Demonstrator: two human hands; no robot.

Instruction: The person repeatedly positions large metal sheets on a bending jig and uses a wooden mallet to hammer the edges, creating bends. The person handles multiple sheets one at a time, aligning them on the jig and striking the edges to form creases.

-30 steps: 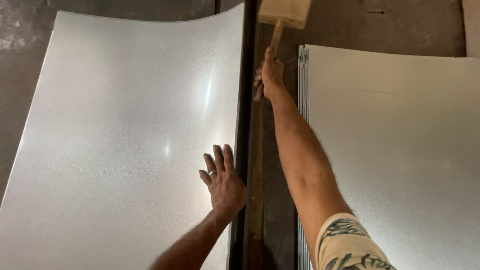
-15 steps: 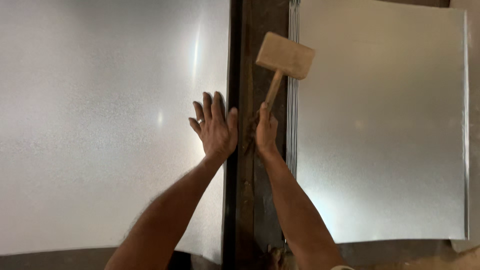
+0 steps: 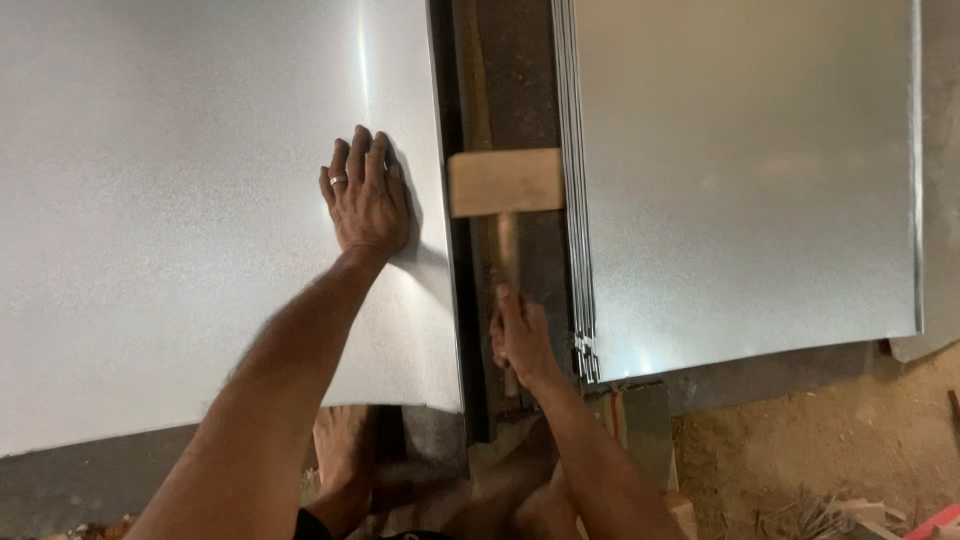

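Nearest me, my bare feet (image 3: 345, 455) sit just under the near edge of the metal sheet (image 3: 180, 220), close to its corner; I judge that a slip of the sheet toward me could cut them. Just beyond, my right hand (image 3: 518, 340) is closed around the handle of the wooden mallet (image 3: 505, 182), whose head lies across the dark bar (image 3: 465, 100) at the sheet's right edge. My left hand (image 3: 366, 195) is open, palm pressed flat on the sheet, fingers spread, a ring (image 3: 338, 181) on one finger. It lies near the mallet head, so I judge a blow drifting left could catch those fingers, and a glancing hit could dent the sheet. To the right, the stack of sheets (image 3: 740, 170) shows sharp layered edges just beside my right wrist.

Compared with half a second ago, the mallet head has come down from its tilted, raised pose onto the bar, and my left hand sits slightly farther from it.
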